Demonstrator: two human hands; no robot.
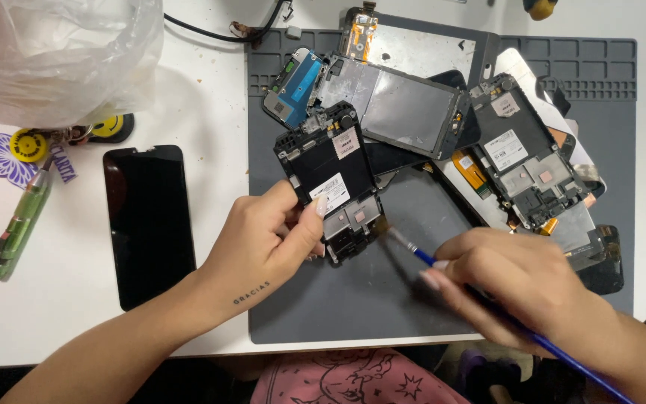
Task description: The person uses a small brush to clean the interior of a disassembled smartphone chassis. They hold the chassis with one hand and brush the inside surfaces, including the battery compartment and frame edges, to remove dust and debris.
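My left hand grips a black phone frame by its lower left edge, tilted on the grey work mat. White stickers and metal shields show on the frame's inner side. My right hand holds a thin blue-handled brush. The bristle tip touches the frame's lower right corner, near the metal shield.
Several other phone frames and screens lie piled at the mat's far side, one at the right. A black phone screen lies on the white table left of the mat. A clear plastic bag, a green tool and a cable sit farther left.
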